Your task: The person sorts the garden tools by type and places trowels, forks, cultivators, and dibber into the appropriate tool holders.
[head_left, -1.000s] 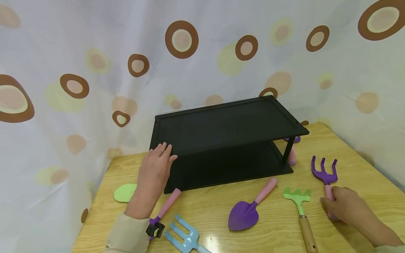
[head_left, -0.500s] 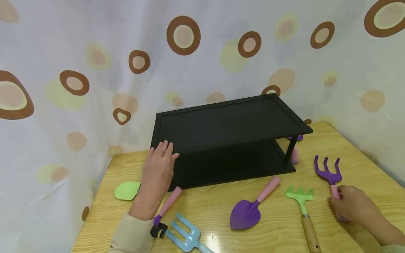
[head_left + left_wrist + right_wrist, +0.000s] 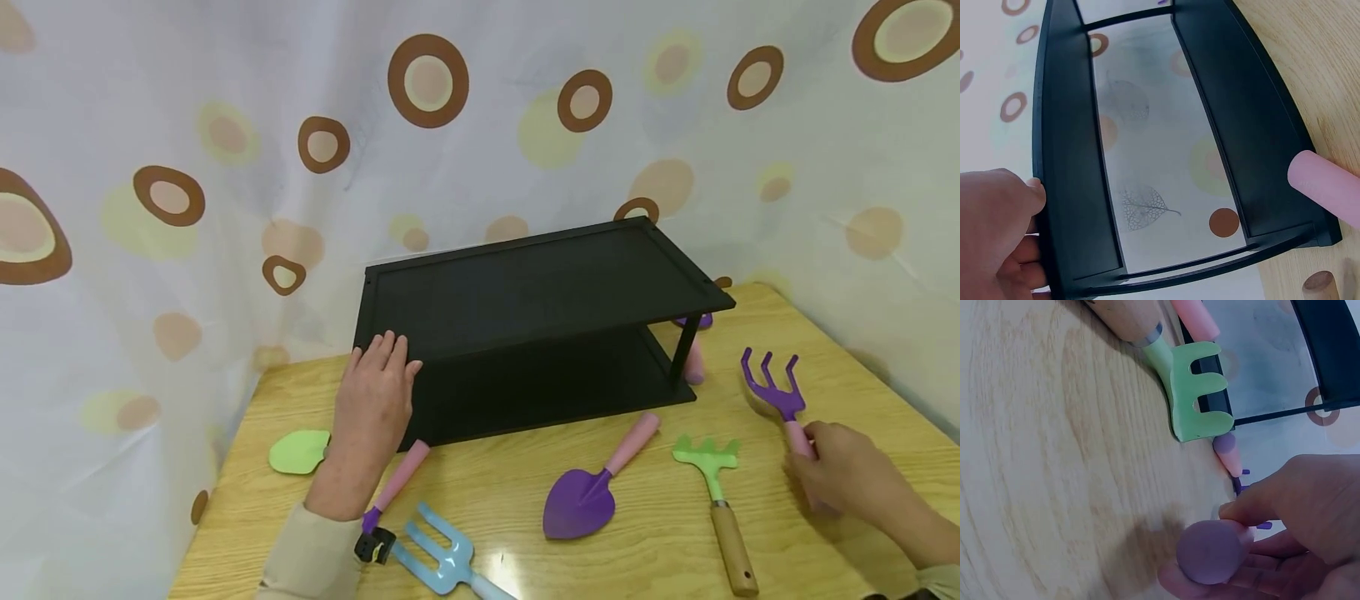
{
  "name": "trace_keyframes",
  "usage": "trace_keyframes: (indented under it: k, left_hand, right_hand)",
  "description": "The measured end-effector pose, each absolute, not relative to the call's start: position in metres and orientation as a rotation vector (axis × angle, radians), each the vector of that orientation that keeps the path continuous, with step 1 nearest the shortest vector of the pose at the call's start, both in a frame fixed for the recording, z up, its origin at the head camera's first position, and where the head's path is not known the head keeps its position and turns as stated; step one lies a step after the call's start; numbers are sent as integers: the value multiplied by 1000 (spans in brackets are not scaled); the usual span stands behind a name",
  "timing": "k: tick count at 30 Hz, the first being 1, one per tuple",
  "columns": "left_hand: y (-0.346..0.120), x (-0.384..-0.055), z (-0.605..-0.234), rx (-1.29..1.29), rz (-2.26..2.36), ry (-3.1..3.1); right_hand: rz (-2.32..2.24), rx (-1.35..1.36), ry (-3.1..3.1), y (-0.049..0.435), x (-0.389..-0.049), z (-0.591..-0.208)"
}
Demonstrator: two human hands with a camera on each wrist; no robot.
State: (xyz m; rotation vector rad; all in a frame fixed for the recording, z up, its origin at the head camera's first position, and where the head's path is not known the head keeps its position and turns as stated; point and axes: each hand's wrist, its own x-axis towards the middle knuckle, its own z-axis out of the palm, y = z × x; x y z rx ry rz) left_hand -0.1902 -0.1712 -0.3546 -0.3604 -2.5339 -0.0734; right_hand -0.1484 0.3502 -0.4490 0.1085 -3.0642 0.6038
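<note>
At the left front corner of a black two-tier rack (image 3: 540, 292), my left hand (image 3: 377, 400) rests with its fingers laid straight over the upper shelf. The left wrist view shows the thumb against the shelf edge. My right hand (image 3: 847, 467) grips the pink handle of a purple three-pronged hand cultivator (image 3: 787, 404), its prongs pointing away from me. In the right wrist view the handle's round purple end (image 3: 1210, 552) sticks out between thumb and fingers, above the table. A green hand rake (image 3: 708, 458) with a wooden handle lies just left of the right hand.
On the wooden table (image 3: 480, 467) lie a purple trowel (image 3: 581, 504), a light blue hand fork (image 3: 450, 558) and a green blade (image 3: 298, 452). Another pink-handled tool (image 3: 405, 475) is partly behind the left arm. One more pink handle (image 3: 694, 365) lies behind the rack's right post.
My right hand has raised the cultivator slightly off the table, its prongs moving up and away from me. The left hand stays on the rack. The head view has shifted slightly.
</note>
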Motion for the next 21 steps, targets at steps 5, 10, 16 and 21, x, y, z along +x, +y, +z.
trace_keyframes:
  k: [5, 10, 16, 21]
  left_hand:
    - [-171, -190, -355, -354, -68, -2551]
    - [-170, -191, -356, -358, -59, -2533]
    - [-170, -192, -356, -360, -69, -2533]
    - [-172, -191, -356, -349, -73, -2557]
  right_hand:
    - [639, 90, -3104, 348, -150, -435]
    - [622, 73, -3126, 346, -151, -416]
    - [503, 133, -3038, 343, -154, -393]
    - [343, 222, -2878, 339, -163, -375]
